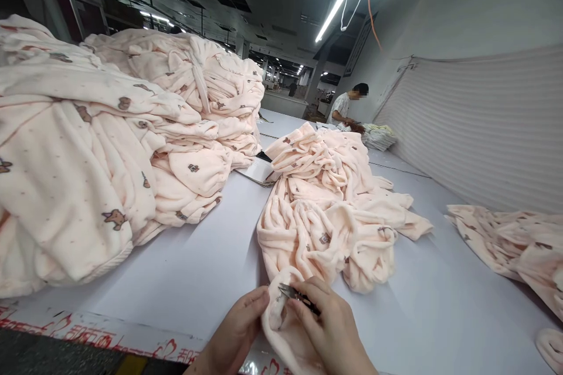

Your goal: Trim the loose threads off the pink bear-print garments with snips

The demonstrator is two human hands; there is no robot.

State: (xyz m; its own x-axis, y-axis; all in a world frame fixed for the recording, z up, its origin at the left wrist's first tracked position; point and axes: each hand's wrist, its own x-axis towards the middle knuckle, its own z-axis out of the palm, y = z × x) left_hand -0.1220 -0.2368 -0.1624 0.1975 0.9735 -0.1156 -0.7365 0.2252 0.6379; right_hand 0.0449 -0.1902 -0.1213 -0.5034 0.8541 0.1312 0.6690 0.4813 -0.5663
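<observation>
A crumpled pink fleece garment (328, 217) with small brown bear prints lies on the white table (189, 263) in front of me. Its near edge is pulled toward me. My left hand (235, 331) pinches that edge from the left, fingers closed on the cloth. My right hand (329, 331) is closed on small metal thread snips (295, 295), whose tips touch the fabric just beside my left fingertips. The lower part of the held cloth is hidden under my right hand.
A tall heap of the same pink garments (114, 140) fills the left of the table. More pink cloth (514, 246) lies at the right edge. A flat cardboard piece (257, 171) sits mid-table. A person (345, 106) works at the far end beside folded pieces.
</observation>
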